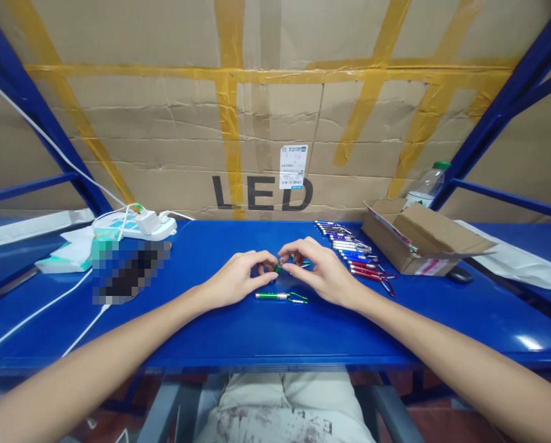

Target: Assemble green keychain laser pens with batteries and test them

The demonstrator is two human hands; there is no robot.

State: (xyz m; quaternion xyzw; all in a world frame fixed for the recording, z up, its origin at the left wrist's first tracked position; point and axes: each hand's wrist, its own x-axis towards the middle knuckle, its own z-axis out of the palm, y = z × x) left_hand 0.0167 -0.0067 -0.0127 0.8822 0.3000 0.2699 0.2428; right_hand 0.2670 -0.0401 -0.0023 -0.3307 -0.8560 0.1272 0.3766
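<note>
Both my hands meet over the middle of the blue table (238,332). My left hand (238,278) and my right hand (319,271) pinch the two ends of a small green keychain flashlight (278,267) held just above the surface. A second green flashlight (280,296) with a clip lies flat on the table right in front of my hands. To the right, a row of several small flashlights (353,252) in purple, silver, blue and red lies side by side.
An open cardboard box (418,243) stands at the right, a plastic bottle (427,184) behind it. A white power strip (141,226) with cables and a blurred object (128,271) sit at the left. A large "LED" carton (261,123) forms the back wall.
</note>
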